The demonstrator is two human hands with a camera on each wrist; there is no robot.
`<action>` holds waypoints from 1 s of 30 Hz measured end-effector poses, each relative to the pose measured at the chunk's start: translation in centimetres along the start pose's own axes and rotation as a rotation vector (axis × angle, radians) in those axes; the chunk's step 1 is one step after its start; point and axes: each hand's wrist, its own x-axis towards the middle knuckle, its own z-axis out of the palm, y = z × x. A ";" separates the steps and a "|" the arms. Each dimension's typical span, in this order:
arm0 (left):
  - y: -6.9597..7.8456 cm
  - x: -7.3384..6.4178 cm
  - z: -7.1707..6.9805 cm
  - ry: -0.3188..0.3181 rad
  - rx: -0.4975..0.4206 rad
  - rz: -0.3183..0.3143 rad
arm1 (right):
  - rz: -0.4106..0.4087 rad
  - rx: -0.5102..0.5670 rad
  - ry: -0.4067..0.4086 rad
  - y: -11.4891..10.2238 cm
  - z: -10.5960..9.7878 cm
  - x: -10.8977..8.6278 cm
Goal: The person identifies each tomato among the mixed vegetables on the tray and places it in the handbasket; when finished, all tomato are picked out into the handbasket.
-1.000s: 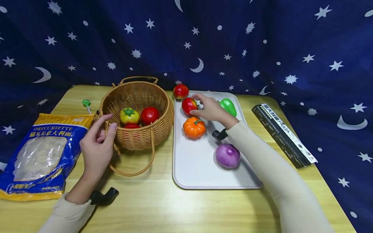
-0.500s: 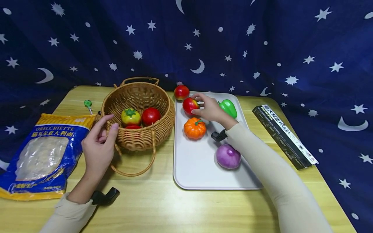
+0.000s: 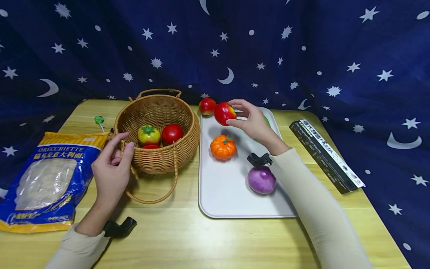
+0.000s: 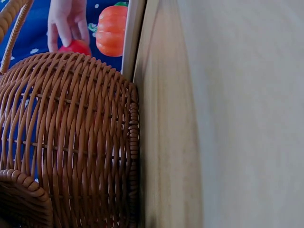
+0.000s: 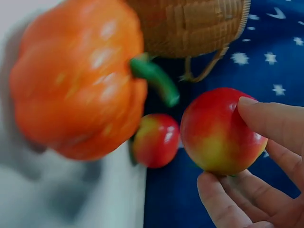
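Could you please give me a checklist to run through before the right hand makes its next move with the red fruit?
1. Right hand holds the red fruit between thumb and fingers: ok.
2. It is raised off the tray: ok.
3. Straight way toward the basket is free: probably not ok; another red fruit sits in between, at the tray's far-left corner.
4. Basket has room inside: ok, space shows behind the tomato.
5. Near handle is out of the opening: ok, it hangs in front.
6. Left hand firmly grips the basket: cannot tell.

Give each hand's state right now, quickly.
Left hand: beside the wicker basket; grip cannot be told.
Right hand: holding a red-and-yellow fruit.
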 end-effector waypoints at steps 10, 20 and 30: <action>0.0 0.0 -0.1 -0.007 -0.010 -0.009 | -0.060 0.183 0.122 -1.6 0.0 -1.5; 0.1 0.1 0.0 0.000 -0.026 -0.001 | -0.135 0.345 0.168 -2.8 0.9 -1.4; 0.0 0.1 -0.1 -0.004 -0.019 0.002 | -0.168 0.381 0.160 -4.2 2.0 -1.2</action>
